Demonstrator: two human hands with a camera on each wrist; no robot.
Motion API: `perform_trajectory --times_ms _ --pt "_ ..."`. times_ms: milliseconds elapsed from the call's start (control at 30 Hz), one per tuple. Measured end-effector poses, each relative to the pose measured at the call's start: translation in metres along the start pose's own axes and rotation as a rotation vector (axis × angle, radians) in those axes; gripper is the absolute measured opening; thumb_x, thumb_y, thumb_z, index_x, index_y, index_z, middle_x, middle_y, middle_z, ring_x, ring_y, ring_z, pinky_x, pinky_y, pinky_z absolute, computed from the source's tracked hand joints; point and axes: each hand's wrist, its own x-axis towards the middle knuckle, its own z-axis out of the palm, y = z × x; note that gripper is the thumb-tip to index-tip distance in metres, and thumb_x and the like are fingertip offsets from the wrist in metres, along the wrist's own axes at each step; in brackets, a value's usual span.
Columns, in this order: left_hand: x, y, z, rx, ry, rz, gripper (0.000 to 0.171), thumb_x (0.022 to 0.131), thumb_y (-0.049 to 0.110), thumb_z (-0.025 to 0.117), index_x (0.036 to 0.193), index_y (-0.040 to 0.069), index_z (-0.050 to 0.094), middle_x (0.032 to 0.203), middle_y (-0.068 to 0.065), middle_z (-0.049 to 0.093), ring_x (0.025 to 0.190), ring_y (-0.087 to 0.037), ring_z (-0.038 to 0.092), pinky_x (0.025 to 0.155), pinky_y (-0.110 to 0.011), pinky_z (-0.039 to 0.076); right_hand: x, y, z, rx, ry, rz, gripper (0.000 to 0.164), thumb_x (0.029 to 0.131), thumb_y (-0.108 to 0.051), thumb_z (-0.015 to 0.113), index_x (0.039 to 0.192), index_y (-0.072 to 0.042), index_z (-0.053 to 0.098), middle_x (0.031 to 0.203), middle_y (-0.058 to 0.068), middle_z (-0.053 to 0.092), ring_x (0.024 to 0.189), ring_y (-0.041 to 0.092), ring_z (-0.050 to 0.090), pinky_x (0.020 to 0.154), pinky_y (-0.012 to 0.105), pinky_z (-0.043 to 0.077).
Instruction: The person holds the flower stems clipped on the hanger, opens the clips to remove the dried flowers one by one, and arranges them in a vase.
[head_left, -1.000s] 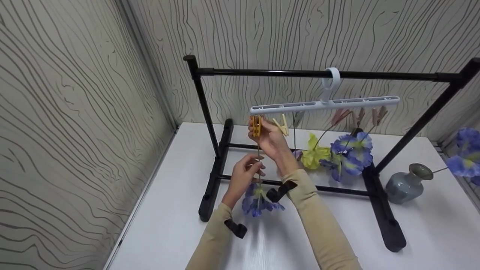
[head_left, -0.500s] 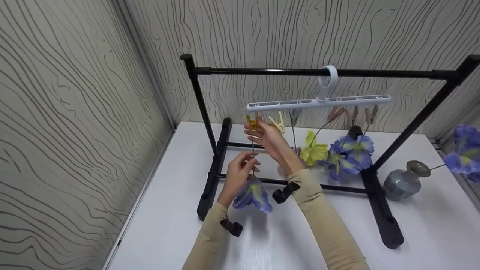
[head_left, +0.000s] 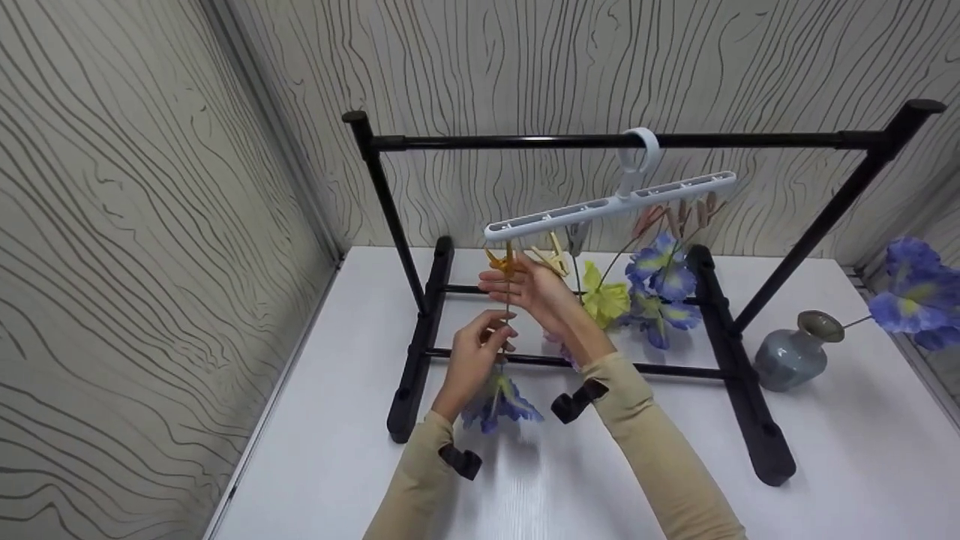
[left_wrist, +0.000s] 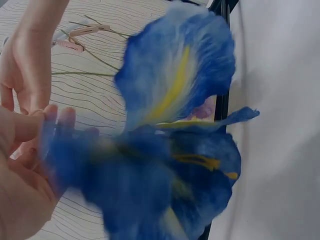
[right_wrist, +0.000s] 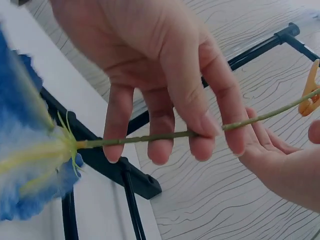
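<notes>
My left hand (head_left: 469,356) pinches the green stem (right_wrist: 165,136) of an artificial blue iris between thumb and fingers. The iris bloom (head_left: 501,405) hangs head down below that hand and fills much of the left wrist view. Above it, an orange clothespin (head_left: 504,262) under the left end of the pale clip hanger (head_left: 555,219) meets the stem's upper end. My right hand (head_left: 544,300) is just beside and below this clothespin, fingers extended behind the stem, palm turned up. A cream clothespin (head_left: 555,262) hangs close above the right hand.
A black rack (head_left: 510,141) carries the hanger. Farther right, a yellow flower (head_left: 604,296) and blue irises (head_left: 661,274) hang from pink and grey clothespins. A grey-blue vase (head_left: 791,360) with another blue iris (head_left: 915,292) stands at the right.
My right hand has let go of the orange clothespin, and its fingers have straightened just below it. The hanger has turned, its right end swinging backward. My left hand keeps hold of the stem.
</notes>
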Motion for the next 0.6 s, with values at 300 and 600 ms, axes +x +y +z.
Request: perform_trajectory --times_ms 300,600 --pt "-0.001 0.0 -0.001 -0.003 0.039 -0.047 0.02 0.103 -0.001 0.059 0.12 0.0 0.07 0.095 -0.015 0.071 0.077 -0.032 0.071 0.056 -0.022 0.053 -0.024 0.003 0.001 -0.437 0.166 -0.143 0.038 0.111 -0.018 0.048 0.131 0.013 0.056 0.121 0.026 0.067 0.115 0.036 0.066 0.1 0.043 0.053" --pt "-0.008 -0.007 0.002 0.053 0.014 -0.072 0.018 0.102 0.002 0.062 0.117 0.003 0.072 0.093 -0.014 0.071 0.073 -0.029 0.07 0.054 -0.027 0.055 -0.043 0.01 -0.003 -1.257 0.104 -0.943 0.017 0.093 0.016 0.062 0.101 0.003 0.07 0.099 0.014 0.067 0.093 0.029 0.067 0.081 0.041 0.059"
